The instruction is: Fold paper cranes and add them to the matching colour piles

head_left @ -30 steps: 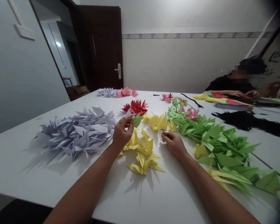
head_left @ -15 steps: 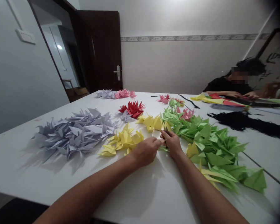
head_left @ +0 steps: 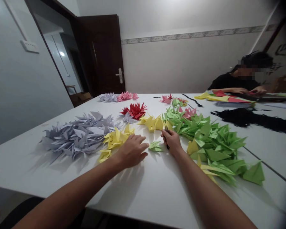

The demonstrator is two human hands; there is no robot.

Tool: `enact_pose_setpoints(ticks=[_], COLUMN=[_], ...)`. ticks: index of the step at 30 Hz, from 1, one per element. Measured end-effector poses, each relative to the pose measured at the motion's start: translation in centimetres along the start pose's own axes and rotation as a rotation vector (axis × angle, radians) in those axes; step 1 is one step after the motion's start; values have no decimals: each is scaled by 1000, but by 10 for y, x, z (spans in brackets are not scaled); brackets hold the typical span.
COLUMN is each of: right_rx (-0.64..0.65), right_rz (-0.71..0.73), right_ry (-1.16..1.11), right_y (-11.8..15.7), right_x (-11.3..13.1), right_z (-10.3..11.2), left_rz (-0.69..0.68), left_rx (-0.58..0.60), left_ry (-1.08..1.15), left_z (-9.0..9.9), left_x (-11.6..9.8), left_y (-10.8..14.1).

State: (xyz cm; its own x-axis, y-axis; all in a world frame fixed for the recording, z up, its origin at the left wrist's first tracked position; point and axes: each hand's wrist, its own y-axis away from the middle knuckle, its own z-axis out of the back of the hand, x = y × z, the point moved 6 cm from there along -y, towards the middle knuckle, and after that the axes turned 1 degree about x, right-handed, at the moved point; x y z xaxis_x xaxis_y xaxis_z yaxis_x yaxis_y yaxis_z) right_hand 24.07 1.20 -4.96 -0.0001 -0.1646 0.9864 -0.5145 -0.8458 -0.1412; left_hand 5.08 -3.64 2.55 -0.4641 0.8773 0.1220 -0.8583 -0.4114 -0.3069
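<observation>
Since the earlier frame, the left hand [head_left: 132, 151] has drawn back from the right hand [head_left: 171, 142], and a small green paper piece [head_left: 155, 146] now lies alone on the white counter [head_left: 62, 171] between them. The left hand is palm down, its fingers [head_left: 143, 146] released and stretched toward that piece without touching it. The right hand's fingers [head_left: 164, 133] are clenched on a thin dark stick [head_left: 167, 145], whose end shows below them; it is too small to tell exactly what it is.

Folded paper shapes cover the counter in heaps sorted by colour. A yellow heap [head_left: 115, 140] sits just beside the left hand, with a lilac heap [head_left: 76, 136] to its left, and a large green heap [head_left: 212, 140] lies just right of the right hand. A small yellow heap [head_left: 152, 124], a red heap [head_left: 135, 110] and a pink heap [head_left: 125, 96] lie farther off. Toward the far right, black strands [head_left: 252, 122] lie on the counter, and a co-worker [head_left: 238, 81] in a dark top has both hands on coloured paper [head_left: 225, 98].
</observation>
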Motion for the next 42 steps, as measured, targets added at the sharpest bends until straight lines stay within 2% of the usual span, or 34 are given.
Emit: enact_pose_setpoints(ticks=[2, 5, 7, 9, 13, 16, 19, 22, 24, 27, 30, 32, 38, 40, 42], right_rx=[-4, -56, -143, -247, -377, -385, -380, -391, -380, -276, -151, -31, 328, 357, 301], right_rz=[29, 97, 160, 220, 254, 240, 252, 266, 260, 191, 142, 129, 114, 172, 226], right_ry=[64, 197, 295, 382, 503, 546, 549, 520, 433, 26, -176, -204, -111, -75, -67], right_y=[0, -2, -5, -9, -19, -26, -26, -18, -9, 4, 17, 25, 46, 50, 51], right_x=[0, 4, 10, 16, 16, 11, 10, 19, 28, 39, 50, 56, 60, 63, 67], right_z=[0, 5, 15, 27, 45, 49, 49, 46, 41, 25, 5, -9, -41, -45, -42], left_rz=[-118, -418, -546, -561, -352, -180, -91, 7, 127, 341, 490, 543, 611, 645, 701], left_rx=[-81, -48, -9, 0, -109, -191, -256, -323, -386, -479, -545, -573, -547, -572, -611], left_ry=[79, 224, 244, 307, 639, 868, 991, 1095, 1185, 1324, 1447, 1498, 1648, 1726, 1857], left_z=[7, -4, -20, -34, -44, -42, -37, -34, -34, -38, -40, -40, -41, -41, -41], left_x=[-33, -86, -103, -101, -67, -44, -33, -22, -12, 5, 18, 23, 25, 27, 30], left_y=[-4, -5, -5, -7, -9, -6, -4, -6, -7, -7, -6, -7, -9, -9, -9])
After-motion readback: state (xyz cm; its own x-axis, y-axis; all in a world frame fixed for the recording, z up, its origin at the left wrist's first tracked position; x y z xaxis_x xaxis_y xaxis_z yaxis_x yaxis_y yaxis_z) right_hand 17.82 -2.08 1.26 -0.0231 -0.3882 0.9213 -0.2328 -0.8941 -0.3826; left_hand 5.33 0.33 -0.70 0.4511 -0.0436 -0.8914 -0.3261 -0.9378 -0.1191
